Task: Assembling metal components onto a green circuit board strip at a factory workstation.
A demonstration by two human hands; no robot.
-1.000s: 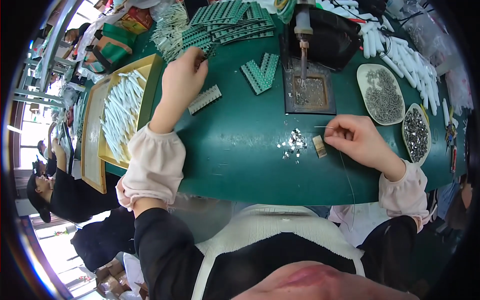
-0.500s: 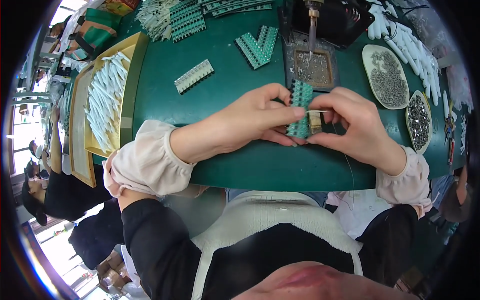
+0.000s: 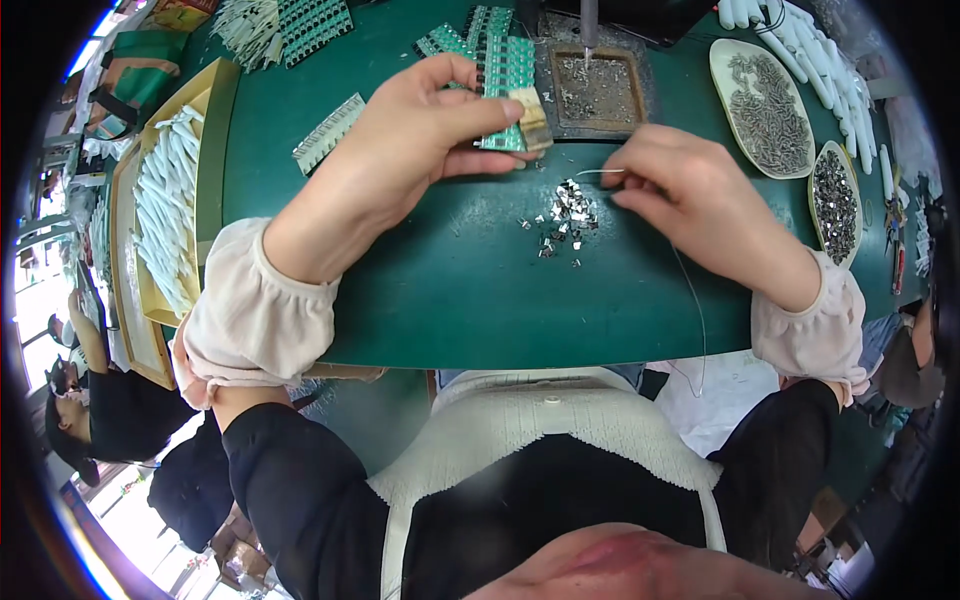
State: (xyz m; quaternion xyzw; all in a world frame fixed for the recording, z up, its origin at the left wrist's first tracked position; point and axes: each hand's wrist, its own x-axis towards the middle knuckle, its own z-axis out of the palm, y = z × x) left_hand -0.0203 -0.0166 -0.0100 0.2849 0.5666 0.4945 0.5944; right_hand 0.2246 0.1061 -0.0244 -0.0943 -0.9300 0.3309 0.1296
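Observation:
My left hand is closed on a green circuit board panel, held tilted above the bench. A worn tan block sits against the panel's lower right, by my thumb; its kind is unclear. My right hand pinches a thin silvery wire, whose short end sticks out left of the fingers and whose long tail hangs over the bench edge. Between my hands lies a loose pile of small shiny metal pieces. Just right of the panel, a vertical soldering iron points down over a square, dirty metal tray.
Further panels lie at the back. A pale strip of parts is left of my left hand. A yellow box holds white tapered pieces. At right stand two dishes of metal parts, white tubes and pliers.
My left hand has lifted the panel and block up and left, toward the iron. My right hand has separated from it, still holding the wire. The metal pile has come into view.

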